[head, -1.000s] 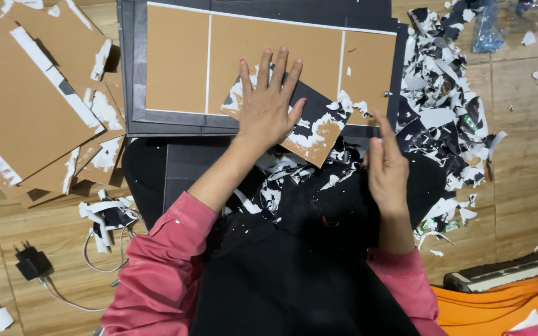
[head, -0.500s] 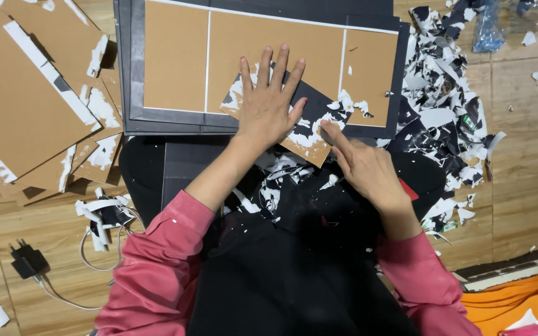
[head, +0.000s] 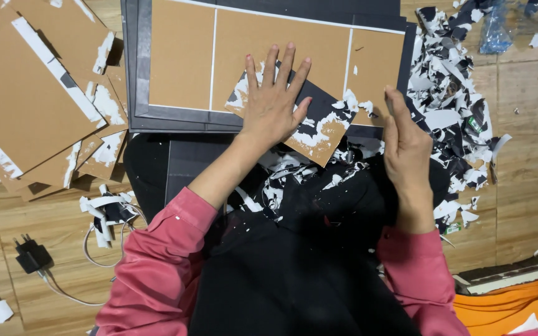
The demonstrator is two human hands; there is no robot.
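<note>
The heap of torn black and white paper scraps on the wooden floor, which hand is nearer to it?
Right. The right hand stands on edge just beside the heap of torn black and white paper scraps. The left hand lies flat on a small brown cardboard piece, farther away.

I'm working on a wooden plank floor [head: 530, 112]. On it, far and centre, lies a stack of dark boards [head: 135, 74]; to the left, brown cardboard sheets [head: 26, 99]; to the right, a heap of torn black-and-white scraps [head: 456, 93]. Near left lies a black charger [head: 32, 255] with its white cable [head: 88, 249].
</note>
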